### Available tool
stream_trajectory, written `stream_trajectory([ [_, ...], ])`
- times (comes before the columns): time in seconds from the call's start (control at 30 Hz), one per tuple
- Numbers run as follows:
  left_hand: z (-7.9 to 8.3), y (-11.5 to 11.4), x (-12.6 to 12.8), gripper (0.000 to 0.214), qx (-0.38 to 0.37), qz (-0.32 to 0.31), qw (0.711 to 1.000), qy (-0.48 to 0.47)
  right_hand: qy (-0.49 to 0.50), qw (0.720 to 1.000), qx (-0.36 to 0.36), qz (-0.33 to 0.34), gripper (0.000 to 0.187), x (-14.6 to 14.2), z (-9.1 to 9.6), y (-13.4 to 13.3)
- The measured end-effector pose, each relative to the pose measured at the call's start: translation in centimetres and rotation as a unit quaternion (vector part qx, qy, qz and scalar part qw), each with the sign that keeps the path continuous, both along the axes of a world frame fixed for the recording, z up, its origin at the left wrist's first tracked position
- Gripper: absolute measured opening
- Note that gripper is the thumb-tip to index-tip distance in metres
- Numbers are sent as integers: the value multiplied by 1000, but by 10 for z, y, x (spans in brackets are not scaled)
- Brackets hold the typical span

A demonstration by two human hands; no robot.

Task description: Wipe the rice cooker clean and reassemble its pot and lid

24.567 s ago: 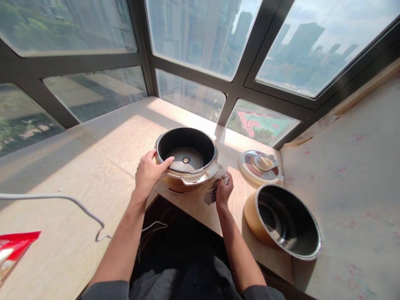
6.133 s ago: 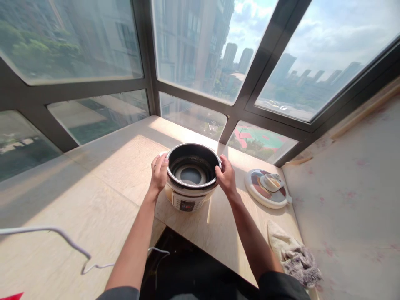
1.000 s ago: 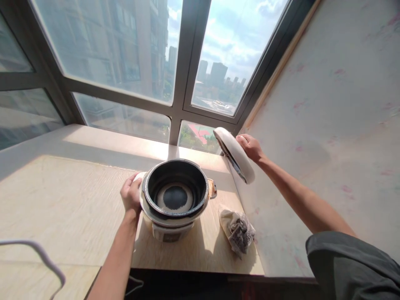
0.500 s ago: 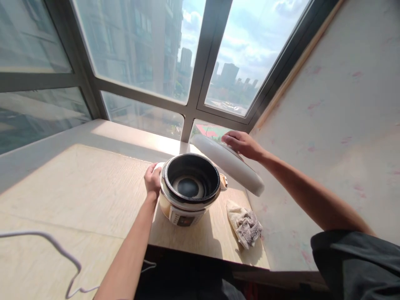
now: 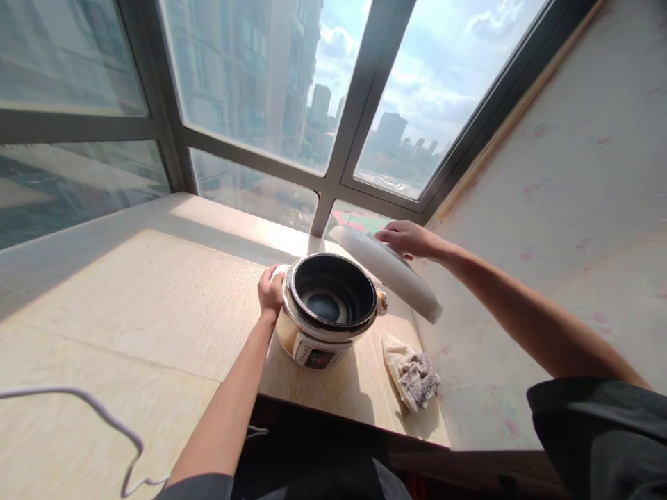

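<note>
An electric pressure cooker (image 5: 313, 347) stands upright on the wooden surface, its top uncovered. Inside it sits a dark inner pot (image 5: 333, 288) with nothing visible in it but a wet-looking or shiny bottom. My left hand (image 5: 270, 292) is closed around the white side handle on the cooker's left. Beyond the cooker's right rim, my right hand (image 5: 406, 238) grips the pale lid (image 5: 393, 271) from its upper side. The lid is held tilted, its lower edge toward the right wall, apart from the pot.
A crumpled beige and grey cloth (image 5: 411, 375) lies right of the cooker, near the front edge. A grey cable (image 5: 99, 410) curves over the left part of the wooden surface (image 5: 156, 298). Windows (image 5: 250, 76) rise behind, and a patterned wall (image 5: 547, 229) bounds the right side.
The camera view has shifted slightly, so the scene sits a little further right. Both hands keep their holds on the cooker handle and the lid, which stays tilted beside the pot.
</note>
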State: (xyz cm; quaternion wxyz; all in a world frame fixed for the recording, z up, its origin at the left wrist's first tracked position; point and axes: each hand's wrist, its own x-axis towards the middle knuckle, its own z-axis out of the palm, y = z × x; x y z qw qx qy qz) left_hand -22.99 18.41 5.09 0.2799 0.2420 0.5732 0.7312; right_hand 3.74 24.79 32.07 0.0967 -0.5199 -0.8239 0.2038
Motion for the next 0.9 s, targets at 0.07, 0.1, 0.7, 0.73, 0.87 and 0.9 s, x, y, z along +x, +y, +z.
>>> stream_trajectory([
  [0.07,0,0,0,41,-1,-1,1000,-2,-46,999,28,1,34,-3,-1,-3],
  [0.1,0,-1,0,41,-1,-3,1000,-3,-70,996,47,2,33,-5,-2,-4],
  [0.7,-2,0,0,41,12,-11,1000,1,-195,967,161,38,40,-48,-34,-8],
  [0.73,-3,0,0,41,13,-11,1000,1,-190,966,167,47,39,-49,-37,-9],
  [0.87,-4,0,0,42,12,-10,1000,3,-178,960,201,75,38,-51,-50,-9],
  [0.9,-4,0,0,42,11,-9,1000,4,-179,959,206,80,38,-52,-53,-8],
])
